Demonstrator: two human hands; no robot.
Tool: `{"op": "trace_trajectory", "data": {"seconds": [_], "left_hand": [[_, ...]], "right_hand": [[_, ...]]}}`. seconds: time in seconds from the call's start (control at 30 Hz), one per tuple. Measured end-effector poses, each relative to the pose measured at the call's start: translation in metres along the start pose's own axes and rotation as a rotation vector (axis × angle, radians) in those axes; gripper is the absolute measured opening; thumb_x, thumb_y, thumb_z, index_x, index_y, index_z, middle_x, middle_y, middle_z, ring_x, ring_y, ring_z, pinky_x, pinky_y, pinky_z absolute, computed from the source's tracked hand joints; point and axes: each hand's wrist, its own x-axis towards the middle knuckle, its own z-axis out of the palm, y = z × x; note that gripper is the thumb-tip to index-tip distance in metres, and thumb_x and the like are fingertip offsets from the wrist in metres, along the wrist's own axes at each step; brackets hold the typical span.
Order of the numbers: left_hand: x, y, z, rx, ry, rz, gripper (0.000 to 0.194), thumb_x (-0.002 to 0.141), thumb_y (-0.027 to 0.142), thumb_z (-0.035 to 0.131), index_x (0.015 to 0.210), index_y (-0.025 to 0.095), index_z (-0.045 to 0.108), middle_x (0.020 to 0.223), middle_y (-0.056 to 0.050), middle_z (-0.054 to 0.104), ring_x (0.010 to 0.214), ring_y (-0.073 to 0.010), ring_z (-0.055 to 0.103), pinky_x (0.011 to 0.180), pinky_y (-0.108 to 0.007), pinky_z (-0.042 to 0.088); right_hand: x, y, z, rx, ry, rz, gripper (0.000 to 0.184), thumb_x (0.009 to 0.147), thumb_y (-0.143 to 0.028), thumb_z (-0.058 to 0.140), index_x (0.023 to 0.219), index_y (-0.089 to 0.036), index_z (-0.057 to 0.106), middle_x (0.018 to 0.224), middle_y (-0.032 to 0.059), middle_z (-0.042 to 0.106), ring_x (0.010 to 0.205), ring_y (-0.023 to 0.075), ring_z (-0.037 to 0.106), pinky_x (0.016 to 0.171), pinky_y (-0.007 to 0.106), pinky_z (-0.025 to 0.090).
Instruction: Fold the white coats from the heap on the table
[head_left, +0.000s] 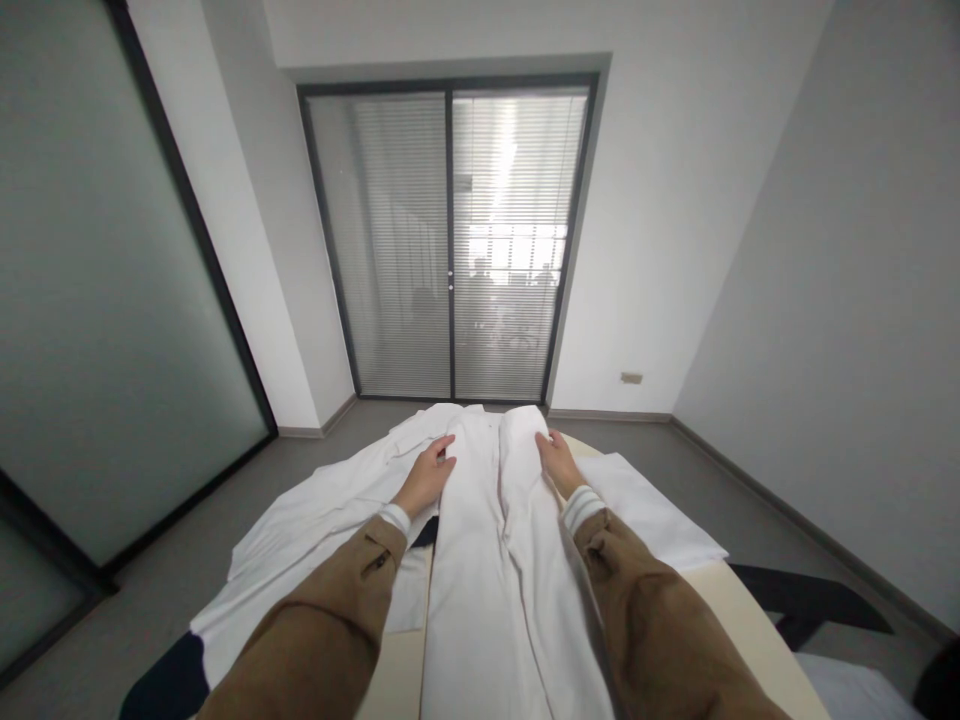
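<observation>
A long white garment (pixel 480 600) lies lengthwise on the table in front of me, with a seam-like fold down its middle. Its kind is unclear. At its far end, my left hand (pixel 426 478) grips the left edge, thumb and fingers slightly apart around the cloth. Opposite, my right hand (pixel 559 465) holds the right edge, with some of its fingers hidden by the fabric. Another white garment (pixel 322 510) is spread out to the left, partly under my left forearm. On the right side rests a flat white cloth (pixel 649 510).
The pale tabletop (pixel 757 610) has a curved edge. Dark navy fabric (pixel 169 680) shows at the lower left. A black chair part (pixel 814 595) stands beside the table on the right. Beyond are glass doors with blinds (pixel 450 240) and a frosted panel (pixel 112 280).
</observation>
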Motion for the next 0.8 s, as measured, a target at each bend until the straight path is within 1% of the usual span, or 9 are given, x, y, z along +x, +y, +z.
{"op": "trace_trajectory", "data": {"seconds": [0.13, 0.23, 0.3, 0.37, 0.47, 0.57, 0.67, 0.73, 0.8], "left_hand": [[0.015, -0.010, -0.006, 0.092, 0.042, 0.016, 0.061, 0.084, 0.019, 0.058, 0.143, 0.015, 0.045, 0.156, -0.012, 0.035, 0.143, -0.0242, 0.033, 0.118, -0.037, 0.026], [0.017, -0.025, -0.003, 0.147, 0.010, -0.037, 0.068, 0.078, 0.019, 0.065, 0.143, 0.011, 0.044, 0.157, -0.018, 0.031, 0.146, -0.0292, 0.028, 0.120, -0.041, 0.022], [0.014, -0.032, 0.000, 0.171, -0.011, -0.045, 0.069, 0.078, 0.021, 0.066, 0.143, 0.012, 0.044, 0.157, -0.018, 0.031, 0.146, -0.0293, 0.027, 0.119, -0.043, 0.023], [0.008, -0.033, 0.004, 0.188, -0.016, -0.041, 0.066, 0.081, 0.023, 0.065, 0.143, 0.015, 0.044, 0.158, -0.016, 0.030, 0.146, -0.0285, 0.026, 0.120, -0.043, 0.023], [-0.005, -0.020, 0.010, 0.278, 0.006, 0.030, 0.057, 0.082, 0.026, 0.065, 0.137, 0.018, 0.052, 0.158, -0.013, 0.029, 0.146, -0.0303, 0.025, 0.120, -0.046, 0.021], [-0.024, 0.003, 0.022, 0.451, 0.001, 0.196, 0.042, 0.084, 0.032, 0.063, 0.125, 0.020, 0.062, 0.148, -0.012, 0.043, 0.138, -0.0300, 0.039, 0.116, -0.045, 0.028], [-0.045, 0.024, 0.041, 0.509, -0.168, 0.237, 0.044, 0.091, 0.043, 0.053, 0.129, 0.023, 0.059, 0.129, -0.010, 0.061, 0.118, -0.0260, 0.057, 0.105, -0.039, 0.041], [-0.055, 0.031, 0.053, 0.561, -0.292, 0.205, 0.052, 0.094, 0.049, 0.046, 0.140, 0.026, 0.050, 0.129, -0.008, 0.063, 0.114, -0.0260, 0.059, 0.101, -0.038, 0.043], [-0.059, 0.033, 0.064, 0.650, -0.348, 0.163, 0.055, 0.094, 0.050, 0.043, 0.145, 0.029, 0.045, 0.136, -0.007, 0.059, 0.117, -0.0278, 0.057, 0.101, -0.040, 0.042]], "right_hand": [[0.004, -0.010, 0.005, 0.048, -0.030, -0.015, 0.060, 0.085, -0.043, 0.057, 0.137, -0.021, 0.036, 0.097, 0.0060, 0.071, 0.073, 0.0180, 0.066, 0.063, 0.028, 0.054], [-0.005, -0.009, 0.010, 0.033, -0.180, 0.073, 0.086, 0.077, -0.033, 0.069, 0.149, -0.023, 0.023, 0.112, 0.0097, 0.069, 0.082, 0.0184, 0.067, 0.070, 0.029, 0.056], [-0.013, -0.006, 0.012, 0.008, -0.266, 0.142, 0.098, 0.075, -0.028, 0.072, 0.154, -0.023, 0.013, 0.123, 0.0123, 0.064, 0.091, 0.0193, 0.068, 0.077, 0.030, 0.056], [-0.020, -0.003, 0.012, -0.046, -0.269, 0.198, 0.102, 0.076, -0.029, 0.072, 0.155, -0.024, 0.008, 0.130, 0.0136, 0.061, 0.098, 0.0201, 0.067, 0.083, 0.031, 0.055], [-0.025, 0.000, 0.008, -0.146, -0.220, 0.287, 0.103, 0.076, -0.038, 0.073, 0.154, -0.020, 0.009, 0.127, 0.0166, 0.062, 0.097, 0.0224, 0.067, 0.082, 0.033, 0.055], [-0.029, 0.005, -0.001, -0.208, -0.208, 0.351, 0.101, 0.070, -0.044, 0.078, 0.149, -0.018, 0.022, 0.113, 0.0161, 0.067, 0.088, 0.0243, 0.068, 0.074, 0.034, 0.054], [-0.034, 0.010, -0.013, -0.270, -0.208, 0.397, 0.089, 0.063, -0.046, 0.082, 0.136, -0.019, 0.039, 0.089, 0.0097, 0.070, 0.070, 0.0223, 0.066, 0.060, 0.033, 0.050], [-0.039, 0.014, -0.021, -0.284, -0.220, 0.398, 0.076, 0.061, -0.046, 0.083, 0.123, -0.019, 0.048, 0.074, 0.0045, 0.067, 0.059, 0.0186, 0.060, 0.054, 0.030, 0.045], [-0.045, 0.017, -0.027, -0.264, -0.242, 0.364, 0.060, 0.060, -0.044, 0.083, 0.106, -0.019, 0.053, 0.067, 0.0007, 0.064, 0.055, 0.0155, 0.057, 0.052, 0.027, 0.042]]}}
